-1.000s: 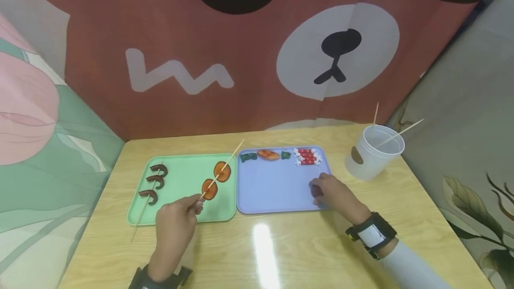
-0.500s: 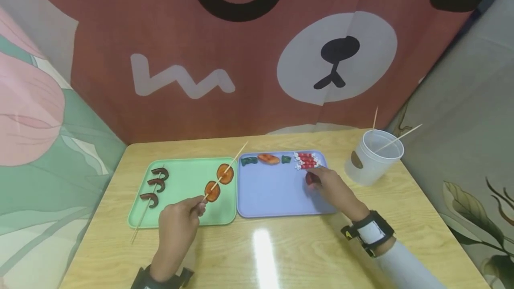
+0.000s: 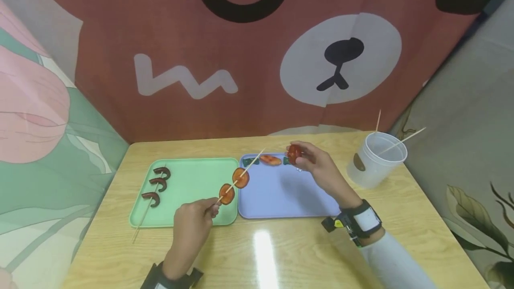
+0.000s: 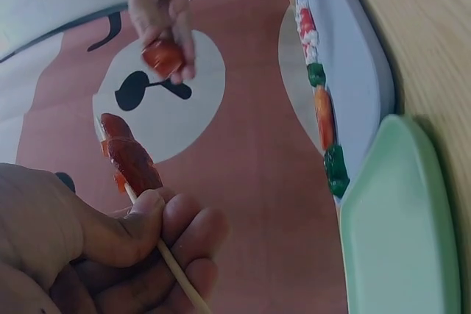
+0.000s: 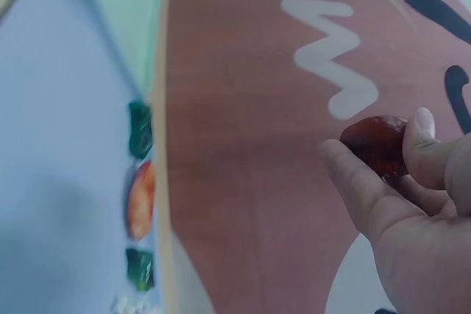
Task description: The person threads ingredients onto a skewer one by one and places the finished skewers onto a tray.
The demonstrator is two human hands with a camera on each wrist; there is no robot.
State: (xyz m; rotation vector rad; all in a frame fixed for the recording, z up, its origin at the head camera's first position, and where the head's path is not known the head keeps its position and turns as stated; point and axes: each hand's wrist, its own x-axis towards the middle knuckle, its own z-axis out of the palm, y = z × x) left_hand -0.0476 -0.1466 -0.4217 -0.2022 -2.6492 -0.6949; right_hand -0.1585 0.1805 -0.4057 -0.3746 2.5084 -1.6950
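My left hand [image 3: 193, 222] pinches a wooden skewer [image 3: 254, 160] near its lower end. Two round orange-brown slices [image 3: 240, 177] are threaded on it, and its bare tip points up and right over the seam of the two trays. In the left wrist view the skewer's shaft [image 4: 180, 277] runs between thumb and fingers. My right hand [image 3: 317, 164] holds a shiny dark-red rounded piece [image 3: 294, 153] between thumb and fingers, raised over the back of the blue tray [image 3: 277, 211]. The right wrist view shows that red piece [image 5: 377, 143] at the fingertips, apart from the skewer.
Across the green tray [image 3: 192, 164] at left lies a skewer with curled brown pieces [image 3: 159, 183]. Green bits [image 3: 250, 162] and an orange piece [image 3: 271, 160] line the blue tray's back edge. A clear bucket [image 3: 375, 164] with two sticks stands at right, before a printed cloth wall [image 3: 192, 119].
My right hand has lifted the red piece off the blue tray, up and to the left. The left hand has carried the skewer a little to the right.
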